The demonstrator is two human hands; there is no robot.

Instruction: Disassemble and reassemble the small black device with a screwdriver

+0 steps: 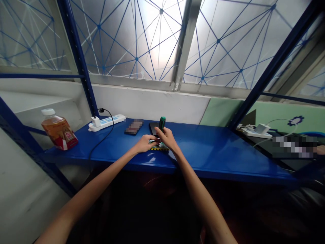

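My right hand [167,136] is wrapped round the green-and-black handle of a screwdriver [162,122], which stands upright over a small circuit board [162,146]. A row of yellow and black runs along the board's near edge. My left hand [145,143] rests at the board's left side, its fingers bent in toward the screwdriver's lower end. What those fingertips pinch, if anything, is hidden. Behind the hands lies a flat dark object [153,127], partly covered by my right hand. The screwdriver's tip cannot be made out.
On the blue table [203,145] lie a phone [134,127] and a white power strip [108,122] with a black cable. A drink bottle [59,130] stands at the left end. Blue shelf posts [78,51] flank the table. At far right, another person's hand [320,149] shows.
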